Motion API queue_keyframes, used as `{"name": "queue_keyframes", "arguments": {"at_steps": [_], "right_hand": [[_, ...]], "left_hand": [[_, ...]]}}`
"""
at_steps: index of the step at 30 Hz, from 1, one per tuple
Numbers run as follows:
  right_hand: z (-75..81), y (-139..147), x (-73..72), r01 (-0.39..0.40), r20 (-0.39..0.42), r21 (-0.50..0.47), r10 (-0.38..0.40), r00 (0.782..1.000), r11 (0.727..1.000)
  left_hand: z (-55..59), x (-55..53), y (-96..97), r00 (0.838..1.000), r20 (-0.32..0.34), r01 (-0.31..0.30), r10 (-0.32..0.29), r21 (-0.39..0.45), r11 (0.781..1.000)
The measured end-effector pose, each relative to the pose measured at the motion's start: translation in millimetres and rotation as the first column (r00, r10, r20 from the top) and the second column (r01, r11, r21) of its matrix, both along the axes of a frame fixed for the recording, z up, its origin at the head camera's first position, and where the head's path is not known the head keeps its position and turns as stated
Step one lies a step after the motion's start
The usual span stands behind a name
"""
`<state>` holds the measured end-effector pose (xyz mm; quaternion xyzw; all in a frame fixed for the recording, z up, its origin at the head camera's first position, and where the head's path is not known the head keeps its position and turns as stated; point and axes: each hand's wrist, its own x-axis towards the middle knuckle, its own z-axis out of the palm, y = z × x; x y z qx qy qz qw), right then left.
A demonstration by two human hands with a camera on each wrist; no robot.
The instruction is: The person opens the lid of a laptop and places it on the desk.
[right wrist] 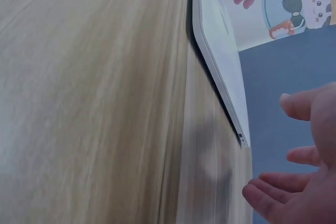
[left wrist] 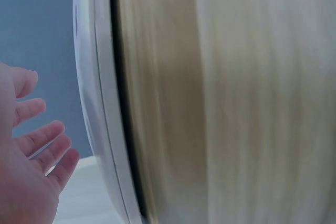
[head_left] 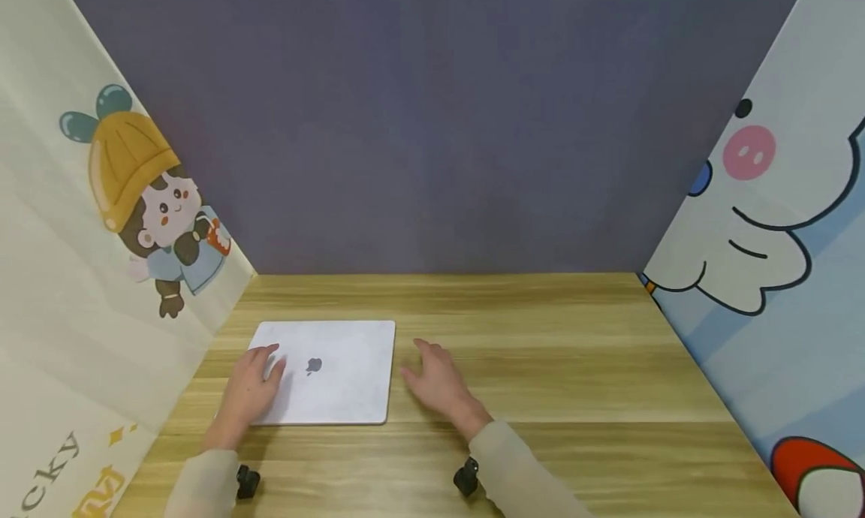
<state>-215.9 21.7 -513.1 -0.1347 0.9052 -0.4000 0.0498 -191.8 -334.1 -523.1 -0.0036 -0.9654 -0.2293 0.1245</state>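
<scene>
A closed silver laptop (head_left: 345,390) with a dark apple logo lies flat on the wooden table, left of the middle. Over its left part hovers my left hand (head_left: 251,383), fingers loosely spread and holding nothing. In the left wrist view that hand (left wrist: 37,156) shows apart from the laptop's edge (left wrist: 105,77). My right hand (head_left: 439,379) is above the table just right of the laptop, its fingers relaxed. The right wrist view shows a gap between the right hand (right wrist: 299,177) and the laptop's side (right wrist: 220,72), where small ports are visible near the corner.
The wooden table (head_left: 541,353) extends to the right and in front. A dark grey panel (head_left: 439,127) stands along its back. Cartoon-printed curtains, a pale left one (head_left: 54,240) and a blue-and-white right one (head_left: 811,368), flank it.
</scene>
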Motion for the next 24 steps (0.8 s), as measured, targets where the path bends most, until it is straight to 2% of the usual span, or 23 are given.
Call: {"name": "queue_keyframes", "arguments": {"at_steps": [3,17,24], "right_hand": [[-1.1,-3,-0.2,-0.001,-0.011,-0.01,0.001,1.0,1.0],[-5.3,-31,-5.3,-0.002,0.032,-0.012,0.002,0.999,1.0],[-6.6,-43,-6.1,-0.002,0.046,-0.015,0.003,0.999,1.0]], "left_hand": [[-0.9,0.2,-5.3,1.0,0.02,0.002,-0.002,0.01,1.0],[-7.4,6.7,-32.2,0.996,0.068,-0.067,0.064,0.043,0.997],[-5.4,3.2,-37.8,0.987,0.148,-0.076,0.069,0.042,0.996]]}}
